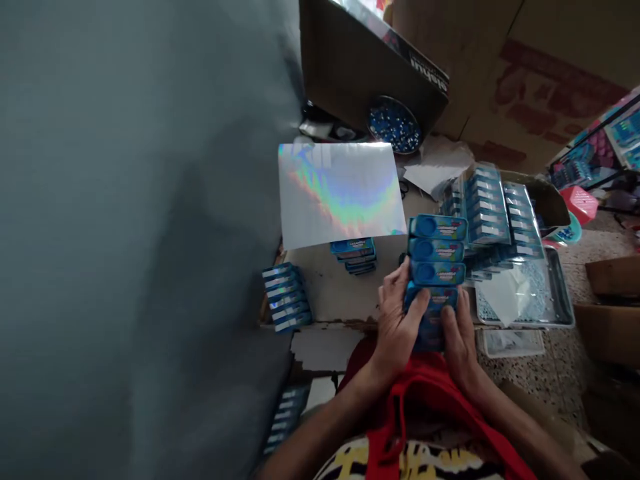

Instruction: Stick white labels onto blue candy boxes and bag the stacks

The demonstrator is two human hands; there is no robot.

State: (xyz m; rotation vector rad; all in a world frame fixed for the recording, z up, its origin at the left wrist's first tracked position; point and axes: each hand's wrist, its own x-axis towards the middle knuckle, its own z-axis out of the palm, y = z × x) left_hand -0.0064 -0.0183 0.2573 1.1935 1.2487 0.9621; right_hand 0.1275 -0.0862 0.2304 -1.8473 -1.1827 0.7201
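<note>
A row of small blue packs (437,273) with printed labels stands in front of my body, the nearest ones tilted toward me. My left hand (400,317) is closed on its left side, thumb over a pack's face. On the opposite side, my right hand (457,333) grips the same row with its thumb on the front. Beyond my left hand, a shiny rainbow-reflecting sheet (345,193) partly covers a small stack of blue packs (357,252). Another blue stack with white strips (286,298) sits at the table's left corner.
Blue stacks with white strips (485,207) rise at the right, beside a metal tray (567,300). Behind the sheet are a bowl of shiny blue pieces (394,125) and a cardboard box (340,67). A grey wall (125,200) borders the left; a pink basket (580,203) is farther right.
</note>
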